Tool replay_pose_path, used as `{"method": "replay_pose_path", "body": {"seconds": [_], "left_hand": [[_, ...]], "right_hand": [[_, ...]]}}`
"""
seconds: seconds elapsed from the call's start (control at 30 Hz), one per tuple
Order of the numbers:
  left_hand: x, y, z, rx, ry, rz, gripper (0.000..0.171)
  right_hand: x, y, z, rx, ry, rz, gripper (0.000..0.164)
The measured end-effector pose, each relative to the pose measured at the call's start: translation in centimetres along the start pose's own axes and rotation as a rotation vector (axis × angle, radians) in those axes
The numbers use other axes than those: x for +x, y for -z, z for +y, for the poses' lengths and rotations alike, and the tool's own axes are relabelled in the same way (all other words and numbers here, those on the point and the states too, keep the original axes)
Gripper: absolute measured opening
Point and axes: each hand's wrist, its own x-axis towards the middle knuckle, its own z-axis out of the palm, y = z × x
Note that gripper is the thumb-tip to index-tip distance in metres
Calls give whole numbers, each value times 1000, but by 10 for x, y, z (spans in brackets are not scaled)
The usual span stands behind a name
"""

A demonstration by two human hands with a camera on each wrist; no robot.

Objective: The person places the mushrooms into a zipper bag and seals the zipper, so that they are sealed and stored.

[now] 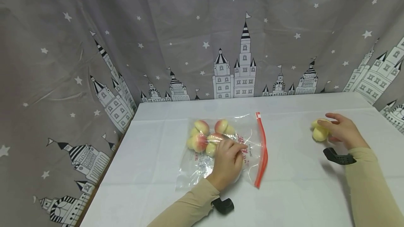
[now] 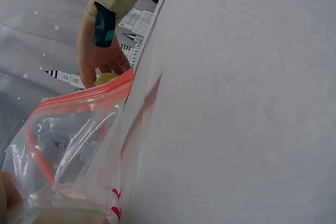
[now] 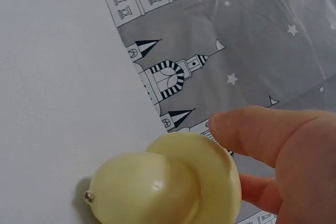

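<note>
A clear zip bag (image 1: 250, 171) with a red closure lies on the white table, with several yellow toy fruits with red blush (image 1: 201, 142) inside. Over the bag, my left hand (image 1: 228, 162) pinches the plastic with curled fingers; in the left wrist view the red-edged mouth (image 2: 86, 95) gapes a little. To the right, my right hand (image 1: 344, 131) grips a yellow toy fruit (image 1: 321, 134) low over the table, a second yellow fruit pressed against it. The right wrist view shows the front fruit (image 3: 142, 187) with its brown stem nub and the rear fruit (image 3: 223, 182) by the fingers.
The white table (image 1: 293, 181) spreads between the bag and the right hand. A grey curtain (image 1: 189, 20) printed with castles and stars hangs behind and along the left side. Each wrist wears a black camera mount, such as the right one (image 1: 339, 157).
</note>
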Motion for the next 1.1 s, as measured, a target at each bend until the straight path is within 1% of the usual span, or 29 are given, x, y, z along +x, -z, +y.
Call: {"method": "replay_pose_path", "body": {"seconds": [0.1,0.23,0.47,0.7,0.97,1.1], "left_hand": [[0,0,0,-1,1,-2,27],[1,0,1,-3,1,-4,27],[1,1,1,1,6,-11,27],[0,1,1,3,7,-11,27],[1,2,1,-1,5,-12,27],[1,2,1,-1,6,-15,27]], "right_hand": [[1,-1,-1,-13,-12,-15,86],[1,-2,-1,-36,-27,-16,86],[2,-7,-1,-56,-39,37,81],[2,-10,-1,-50,-24,62,77],[1,-10,-4,-29,-38,67,77],[1,-10,-2,-11,-22,65,77]]}}
